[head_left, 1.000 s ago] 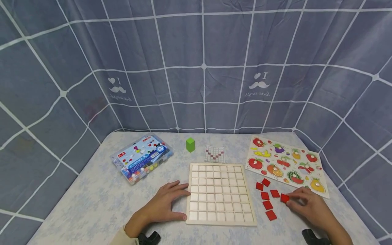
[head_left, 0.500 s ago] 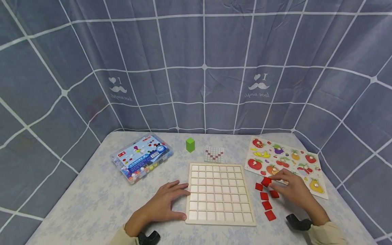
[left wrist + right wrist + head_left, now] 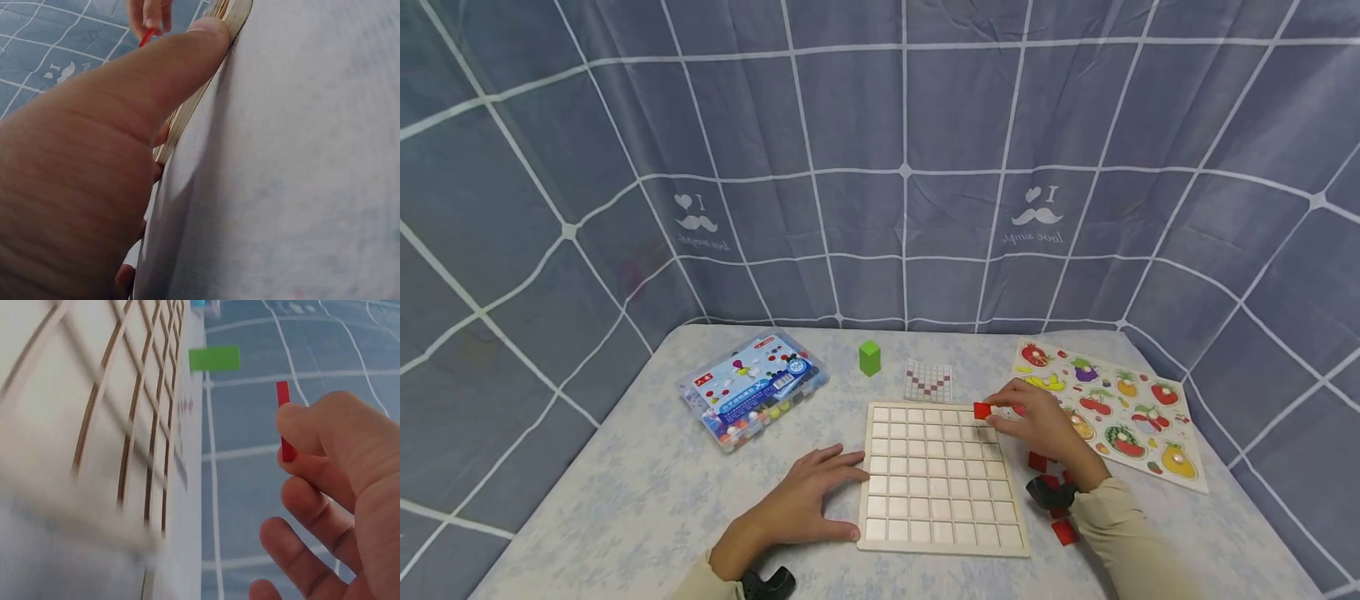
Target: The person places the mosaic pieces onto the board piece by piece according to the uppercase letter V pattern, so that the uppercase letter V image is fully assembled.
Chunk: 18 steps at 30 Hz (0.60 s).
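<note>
My right hand pinches a thin red square tile between thumb and fingers, above the far right corner of the wooden grid board. In the right wrist view the tile stands on edge in the pinch, apart from the board. My left hand rests at the board's left side, fingers spread and thumb touching the rim. The left wrist view has the thumb against the board's edge. Several red tiles lie right of the board, partly hidden by the right wrist.
Behind the board lie a small pattern card and a green block. A clear plastic case with coloured pieces is at the back left. A fruit puzzle board lies at the right, partly covered by the right hand.
My right hand put one red tile down near the others, or moved it onto another, then went left and away to the board's far right corner with red in its fingers. The left hand stayed.
</note>
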### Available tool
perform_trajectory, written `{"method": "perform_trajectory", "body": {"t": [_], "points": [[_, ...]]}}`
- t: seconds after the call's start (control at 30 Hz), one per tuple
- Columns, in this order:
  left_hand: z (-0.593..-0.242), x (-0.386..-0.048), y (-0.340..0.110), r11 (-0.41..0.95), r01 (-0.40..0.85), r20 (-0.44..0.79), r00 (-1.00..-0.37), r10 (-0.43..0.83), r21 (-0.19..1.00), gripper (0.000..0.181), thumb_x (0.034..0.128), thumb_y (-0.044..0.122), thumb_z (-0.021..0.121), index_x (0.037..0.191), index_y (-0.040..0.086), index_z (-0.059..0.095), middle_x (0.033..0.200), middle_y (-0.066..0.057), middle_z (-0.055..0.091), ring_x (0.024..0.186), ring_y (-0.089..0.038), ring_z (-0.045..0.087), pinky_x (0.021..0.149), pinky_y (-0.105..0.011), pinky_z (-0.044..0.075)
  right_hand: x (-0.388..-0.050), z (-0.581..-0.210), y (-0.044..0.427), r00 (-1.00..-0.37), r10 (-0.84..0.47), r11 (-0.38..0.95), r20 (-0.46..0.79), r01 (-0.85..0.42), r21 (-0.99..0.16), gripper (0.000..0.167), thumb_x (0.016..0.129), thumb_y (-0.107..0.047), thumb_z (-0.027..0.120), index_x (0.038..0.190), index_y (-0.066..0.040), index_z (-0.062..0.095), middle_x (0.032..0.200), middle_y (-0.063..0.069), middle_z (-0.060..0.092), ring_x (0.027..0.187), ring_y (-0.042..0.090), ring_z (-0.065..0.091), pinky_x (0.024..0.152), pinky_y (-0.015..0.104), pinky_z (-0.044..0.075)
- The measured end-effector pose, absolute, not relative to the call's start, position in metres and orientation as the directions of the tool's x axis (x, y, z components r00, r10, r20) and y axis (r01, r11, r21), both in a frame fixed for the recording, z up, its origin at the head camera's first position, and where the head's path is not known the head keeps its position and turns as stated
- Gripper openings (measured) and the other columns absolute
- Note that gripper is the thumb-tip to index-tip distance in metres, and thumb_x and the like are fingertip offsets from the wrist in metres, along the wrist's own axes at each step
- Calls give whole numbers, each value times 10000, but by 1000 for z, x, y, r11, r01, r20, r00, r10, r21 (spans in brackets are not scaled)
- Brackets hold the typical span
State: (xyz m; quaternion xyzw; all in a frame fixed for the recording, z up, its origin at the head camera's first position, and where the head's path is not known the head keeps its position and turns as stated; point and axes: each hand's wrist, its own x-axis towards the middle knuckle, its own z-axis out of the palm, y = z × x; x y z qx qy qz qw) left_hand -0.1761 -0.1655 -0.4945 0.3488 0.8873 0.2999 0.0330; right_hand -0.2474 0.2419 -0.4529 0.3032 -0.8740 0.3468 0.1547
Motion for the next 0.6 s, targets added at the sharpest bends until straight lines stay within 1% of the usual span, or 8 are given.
{"method": "perform_trajectory", "body": {"t": [0.07, 0.17, 0.3, 0.43, 0.5, 0.6], "points": [[-495, -176, -165, 577, 597, 145, -754, 640, 558, 681, 814, 622, 764, 1378, 264, 627, 1547, -3, 459, 1464, -373, 285, 1117, -660, 209, -251, -453, 229, -781, -434, 575, 449, -624, -530, 216, 839, -79, 828, 1051, -70, 785, 952, 47, 647, 807, 252, 614, 625, 348, 494], [-494, -176, -165, 578, 599, 144, -753, 642, 554, 684, 820, 625, 757, 1382, 259, 624, 1549, -10, 457, 1465, -375, 283, 1122, -656, 207, -256, -453, 210, -781, -454, 574, 428, -624, -529, 203, 841, -95, 831, 1040, -84, 789, 946, 8, 634, 754, 167, 588, 600, 281, 465], [-495, -176, -165, 576, 607, 154, -750, 644, 547, 687, 823, 626, 753, 1386, 256, 620, 1551, -14, 455, 1462, -381, 285, 1119, -655, 211, -260, -453, 188, -789, -465, 586, 402, -615, -528, 204, 842, -130, 832, 1039, -92, 795, 950, -14, 632, 719, 82, 543, 593, 280, 459], [-495, -177, -165, 576, 607, 151, -749, 645, 547, 688, 824, 626, 752, 1389, 258, 618, 1552, -7, 453, 1463, -382, 282, 1118, -656, 210, -260, -456, 168, -807, -473, 610, 354, -590, -529, 200, 841, -178, 835, 1034, -134, 803, 961, -35, 634, 721, 101, 547, 581, 280, 454], [-494, -177, -165, 579, 604, 145, -750, 645, 548, 689, 825, 629, 749, 1391, 260, 616, 1553, -2, 452, 1464, -378, 281, 1122, -653, 207, -259, -457, 159, -804, -490, 617, 338, -593, -517, 192, 839, -190, 837, 1024, -149, 806, 964, -45, 637, 790, 135, 591, 605, 279, 467], [-494, -176, -165, 583, 600, 141, -753, 642, 548, 691, 823, 635, 747, 1390, 262, 616, 1553, 3, 450, 1465, -373, 282, 1127, -649, 202, -258, -458, 145, -787, -523, 618, 327, -615, -490, 187, 841, -200, 836, 1019, -152, 809, 960, -39, 639, 814, 168, 604, 613, 277, 466]]}}
